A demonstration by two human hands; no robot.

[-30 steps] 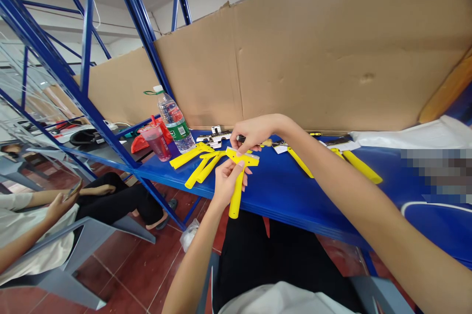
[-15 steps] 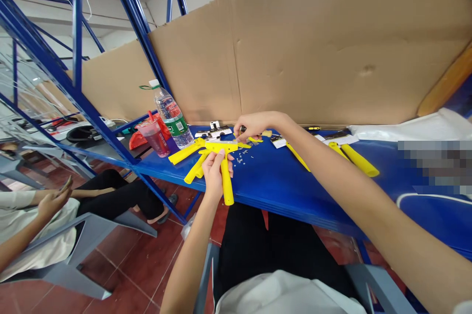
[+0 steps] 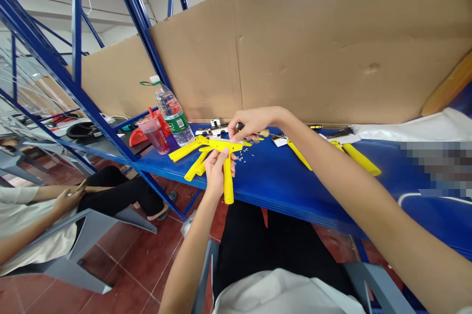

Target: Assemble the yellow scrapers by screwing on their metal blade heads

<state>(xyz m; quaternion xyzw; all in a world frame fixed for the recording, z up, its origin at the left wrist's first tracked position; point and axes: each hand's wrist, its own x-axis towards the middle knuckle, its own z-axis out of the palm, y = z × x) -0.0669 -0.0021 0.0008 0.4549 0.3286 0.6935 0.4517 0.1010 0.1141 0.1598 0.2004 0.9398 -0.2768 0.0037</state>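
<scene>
Head view: the left hand (image 3: 217, 166) has its grip closed around a yellow scraper (image 3: 228, 183), thumb on the front just below the crossbar; the scraper is held over the tabletop (image 3: 273, 176), its handle end reaching past the near edge. The right hand (image 3: 248, 126) bends over the crossbar, its fingertips close together at the top; its grip is curled around a screwdriver (image 3: 264, 133) lying across the fingers, though whether the tips pinch anything is too small to tell. Scattered screws (image 3: 241, 156) lie just right of the scraper. Yellow handles (image 3: 184, 150) fan out at the tabletop's left end, one pointing to the near left corner. Behind them stands a bottle (image 3: 175, 114) with a green label bearing a white patch like a barcode; its wording cannot be read. Beside it, a red cup (image 3: 158, 136) carries pale lettering, also unreadable. White-and-dark cards (image 3: 280, 141) lie toward the far edge, their print too small, with a white bag (image 3: 409, 130) at the far right, against the cardboard (image 3: 313, 48).
</scene>
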